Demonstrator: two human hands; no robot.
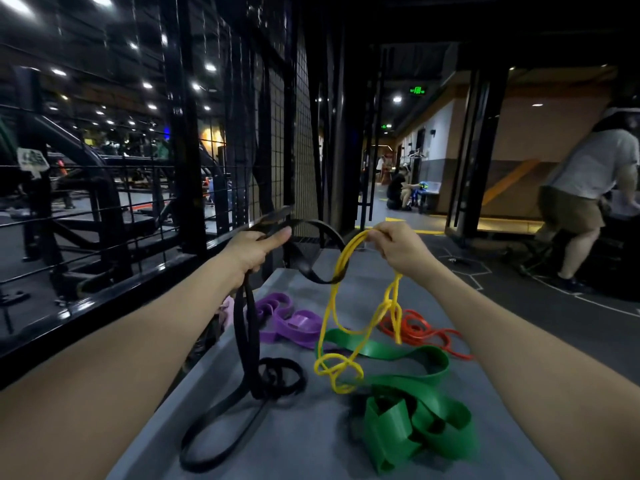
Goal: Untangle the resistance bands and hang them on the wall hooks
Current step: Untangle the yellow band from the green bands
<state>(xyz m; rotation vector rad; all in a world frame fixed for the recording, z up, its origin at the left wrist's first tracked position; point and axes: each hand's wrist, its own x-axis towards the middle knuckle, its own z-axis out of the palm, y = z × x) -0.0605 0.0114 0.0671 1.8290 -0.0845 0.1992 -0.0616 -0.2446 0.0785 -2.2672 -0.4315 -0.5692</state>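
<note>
Left hand [254, 249] grip holds black band [247, 327]; right hand [398, 247] pinches yellow band [327, 317] above bench [304, 431].

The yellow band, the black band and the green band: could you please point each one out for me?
yellow band [327, 317]: head view, its hanging left strand.
black band [246, 327]: head view, strands below the left hand.
green band [408, 353]: head view, flat loop on the bench.

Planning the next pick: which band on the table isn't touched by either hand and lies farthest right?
The red band, a thin coiled heap lying past the green band. The right hand holds the yellow band instead.
</note>
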